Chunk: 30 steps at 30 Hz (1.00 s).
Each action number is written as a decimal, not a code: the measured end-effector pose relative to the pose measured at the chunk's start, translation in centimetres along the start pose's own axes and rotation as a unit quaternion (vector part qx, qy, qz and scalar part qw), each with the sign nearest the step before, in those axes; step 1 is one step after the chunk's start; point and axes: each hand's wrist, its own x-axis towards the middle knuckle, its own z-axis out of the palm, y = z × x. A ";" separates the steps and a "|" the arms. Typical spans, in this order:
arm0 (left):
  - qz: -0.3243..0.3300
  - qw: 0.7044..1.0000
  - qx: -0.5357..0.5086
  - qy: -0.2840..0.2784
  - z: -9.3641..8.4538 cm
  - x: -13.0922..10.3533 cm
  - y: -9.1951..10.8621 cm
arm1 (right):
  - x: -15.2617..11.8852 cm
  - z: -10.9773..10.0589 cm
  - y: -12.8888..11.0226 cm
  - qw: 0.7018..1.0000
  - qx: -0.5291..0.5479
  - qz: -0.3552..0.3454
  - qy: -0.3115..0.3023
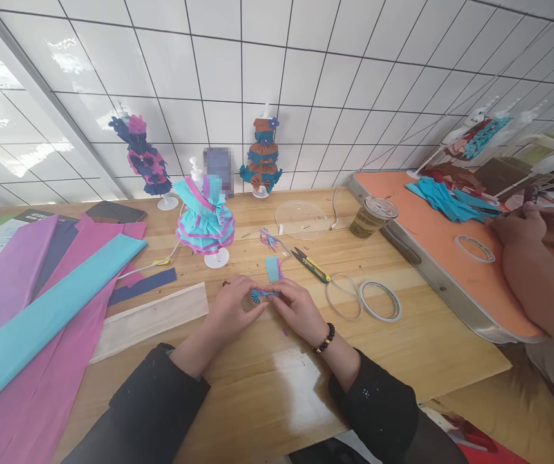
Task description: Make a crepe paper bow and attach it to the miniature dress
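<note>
Several folded sheets (55, 309) in lilac, navy, pink and turquoise lie overlapped at the left of the wooden surface (426, 338). Next stands a navy-and-pink dress form (145, 158); a cream strip (151, 322) lies in front of it. A turquoise-and-pink dress form (206, 222) follows. The left hand (233, 308) pinches the left end of a pleated turquoise piece (256, 296), located just above the surface at front center; the right hand (303, 312) pinches its right end. Thread snips (314, 267) lie beyond the right hand, blades pointing away. To their right are a lidded cup (371, 220) and a tape roll (397, 303), lying flat. On the adjoining orange panel (431, 258), a co-worker's hand (521, 225) is positioned near turquoise pieces (444, 201); its grip cannot be determined.
</note>
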 end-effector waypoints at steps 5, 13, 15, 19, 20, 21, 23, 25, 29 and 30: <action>0.022 0.999 0.043 0.011 0.1 -0.2 -0.1 | 0.0 0.0 -0.1 1.000 -0.011 -0.002 -0.002; 0.011 0.999 0.034 0.016 0.3 -0.2 -0.7 | 0.1 -0.3 0.2 1.000 -0.004 0.013 0.005; 0.008 0.999 0.022 0.024 0.3 -0.2 -0.8 | 0.1 -0.4 0.2 1.000 -0.001 0.019 0.008; 0.005 1.000 0.009 0.026 0.3 -0.2 -0.8 | 0.2 -0.5 0.2 1.000 -0.003 0.024 0.010; 0.004 1.000 0.009 0.023 0.3 -0.2 -0.8 | 0.2 -0.5 0.2 1.000 -0.004 0.025 0.010; 0.003 1.000 0.011 0.019 0.3 -0.2 -0.8 | 0.2 -0.5 0.2 1.000 -0.006 0.025 0.008; 0.003 1.000 0.019 0.008 0.3 -0.2 -0.8 | 0.2 -0.5 0.2 1.000 -0.008 0.028 0.004; 0.003 1.000 0.029 0.001 0.2 -0.2 -0.8 | 0.2 -0.5 0.3 1.000 -0.010 0.029 0.001; 0.015 0.999 0.049 0.016 0.3 -0.2 -0.7 | 0.1 -0.4 0.2 1.000 -0.011 0.026 0.001; 0.021 0.998 0.052 0.023 0.3 -0.2 -0.7 | 0.1 -0.4 0.2 1.000 -0.012 0.024 0.000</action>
